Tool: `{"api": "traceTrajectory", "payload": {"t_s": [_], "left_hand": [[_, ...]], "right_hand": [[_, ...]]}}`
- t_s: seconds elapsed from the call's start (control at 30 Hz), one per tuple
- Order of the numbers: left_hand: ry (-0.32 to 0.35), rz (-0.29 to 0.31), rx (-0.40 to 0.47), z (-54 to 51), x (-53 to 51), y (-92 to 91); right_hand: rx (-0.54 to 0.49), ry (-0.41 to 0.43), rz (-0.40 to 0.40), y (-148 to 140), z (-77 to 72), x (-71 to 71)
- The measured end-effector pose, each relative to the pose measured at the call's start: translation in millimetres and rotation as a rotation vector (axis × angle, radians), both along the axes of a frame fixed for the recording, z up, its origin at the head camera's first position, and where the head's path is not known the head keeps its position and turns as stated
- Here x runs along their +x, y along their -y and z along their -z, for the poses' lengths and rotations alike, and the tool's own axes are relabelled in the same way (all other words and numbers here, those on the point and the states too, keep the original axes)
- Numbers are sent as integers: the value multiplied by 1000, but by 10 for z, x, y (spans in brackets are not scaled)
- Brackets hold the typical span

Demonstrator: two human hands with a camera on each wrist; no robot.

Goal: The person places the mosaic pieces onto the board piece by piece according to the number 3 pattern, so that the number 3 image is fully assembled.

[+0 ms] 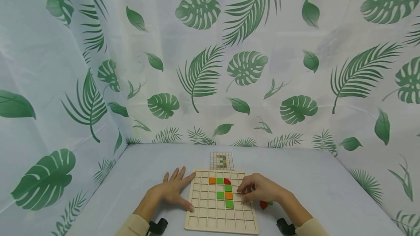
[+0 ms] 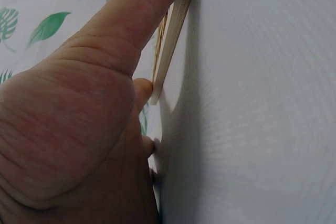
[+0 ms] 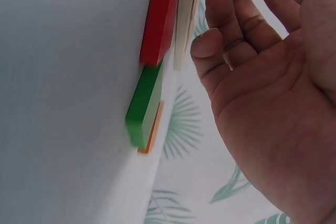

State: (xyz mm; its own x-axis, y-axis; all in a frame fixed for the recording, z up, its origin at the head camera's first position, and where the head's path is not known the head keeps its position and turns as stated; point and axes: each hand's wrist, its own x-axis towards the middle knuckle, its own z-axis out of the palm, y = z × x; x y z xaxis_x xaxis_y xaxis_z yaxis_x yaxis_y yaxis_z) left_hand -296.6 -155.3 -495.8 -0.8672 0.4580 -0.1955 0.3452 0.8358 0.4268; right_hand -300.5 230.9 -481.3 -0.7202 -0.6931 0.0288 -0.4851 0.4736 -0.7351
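Board, square pale-wood grid [image 1: 221, 223]: L hand [image 1: 172, 189] spread, at its left edge; R hand [image 1: 259, 188] bent over its right side, can't tell if pinching; flat red block [image 3: 158, 22] right of it. Best brace board, align w/ gridlines.

The right hand [image 3: 273, 98], fingers bent, is above a white tabletop [image 3: 63, 103]. Near the edge of a pale wooden board [image 3: 184, 19] lies a flat-sided red block [image 3: 157, 24]; right of it, a green rectangular block [image 3: 143, 106]; partly hidden on the green one's far side, an orange block [image 3: 154, 134]. Far behind hangs white leaf-printed cloth [image 3: 184, 182].
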Motion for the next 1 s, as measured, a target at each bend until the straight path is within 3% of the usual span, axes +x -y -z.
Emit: {"api": "traceTrajectory", "payload": {"t_s": [0.3, 1.0], "left_hand": [[-9, -3, -21, 23, -11, 1], [3, -6, -11, 23, -21, 9]], "right_hand": [[43, 9, 57, -237, -9, -17], [62, 107, 26, -508, -30, -22]]}}
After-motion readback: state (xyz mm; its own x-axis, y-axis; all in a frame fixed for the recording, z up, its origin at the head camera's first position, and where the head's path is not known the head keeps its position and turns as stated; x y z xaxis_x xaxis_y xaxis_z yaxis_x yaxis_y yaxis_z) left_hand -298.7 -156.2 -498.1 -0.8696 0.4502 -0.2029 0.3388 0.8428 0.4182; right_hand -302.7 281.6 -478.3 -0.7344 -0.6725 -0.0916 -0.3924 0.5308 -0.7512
